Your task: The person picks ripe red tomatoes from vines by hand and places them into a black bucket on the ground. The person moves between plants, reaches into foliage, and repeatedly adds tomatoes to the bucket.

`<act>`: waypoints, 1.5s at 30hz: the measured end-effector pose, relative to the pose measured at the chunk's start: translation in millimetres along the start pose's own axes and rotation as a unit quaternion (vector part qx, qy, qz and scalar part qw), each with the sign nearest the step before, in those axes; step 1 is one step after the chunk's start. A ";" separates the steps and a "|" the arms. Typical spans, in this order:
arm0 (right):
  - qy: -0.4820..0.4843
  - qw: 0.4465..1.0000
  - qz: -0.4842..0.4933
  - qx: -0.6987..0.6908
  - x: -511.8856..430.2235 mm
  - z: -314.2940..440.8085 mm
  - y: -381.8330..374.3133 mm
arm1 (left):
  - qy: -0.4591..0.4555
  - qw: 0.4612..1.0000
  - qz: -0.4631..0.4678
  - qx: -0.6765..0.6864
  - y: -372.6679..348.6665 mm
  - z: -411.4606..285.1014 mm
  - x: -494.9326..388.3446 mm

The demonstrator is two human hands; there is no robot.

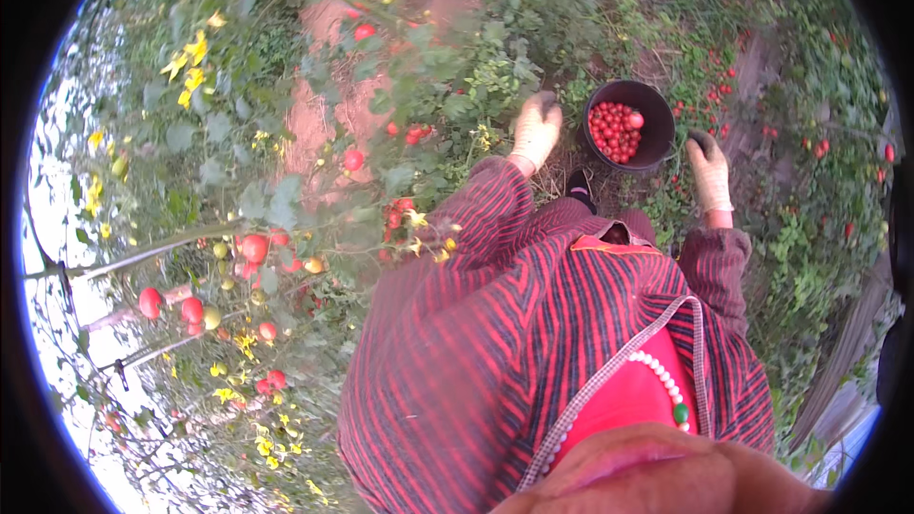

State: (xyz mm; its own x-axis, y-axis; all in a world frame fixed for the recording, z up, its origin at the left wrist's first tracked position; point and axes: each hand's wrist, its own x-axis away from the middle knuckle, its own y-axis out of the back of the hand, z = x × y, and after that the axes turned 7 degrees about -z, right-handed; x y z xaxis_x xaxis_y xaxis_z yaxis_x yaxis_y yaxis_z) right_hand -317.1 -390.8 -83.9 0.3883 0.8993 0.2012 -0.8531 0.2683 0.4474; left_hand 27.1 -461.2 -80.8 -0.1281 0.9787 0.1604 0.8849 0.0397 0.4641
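A dark round bucket (660, 121), partly filled with small red tomatoes (613, 130) and a larger pale red one, stands on the ground in front of me. To its left is my left hand (537, 130), in a light glove with dark fingertips, close to the green foliage. Just right of the rim hangs my right hand (707, 164), gloved the same way, apart from the bucket. The fingers of both hands point away from the camera and are partly hidden, so whether either holds something small cannot be told.
Tomato vines with red fruit (255, 248) and yellow flowers (196, 48) fill the left side, close to my left sleeve. More red tomatoes (720, 91) lie or hang among low plants at right. A weathered wooden board (832, 371) runs along the lower right. My shoe (579, 185) is just below the bucket.
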 end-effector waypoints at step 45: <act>0.419 0.562 0.712 -0.047 74.3 237.1 -190.2 | -0.016 0.739 -0.658 -0.145 405.3 -81.8 330.0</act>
State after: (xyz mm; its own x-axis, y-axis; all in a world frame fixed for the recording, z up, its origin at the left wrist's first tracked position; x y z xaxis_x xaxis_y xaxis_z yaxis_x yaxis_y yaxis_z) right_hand -43.3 -456.9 52.5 -0.9775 0.0616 -0.2015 -0.1209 -0.9472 0.2971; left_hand 306.9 -138.6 231.4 -0.7774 0.1362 -0.6141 -0.1295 0.9207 0.3681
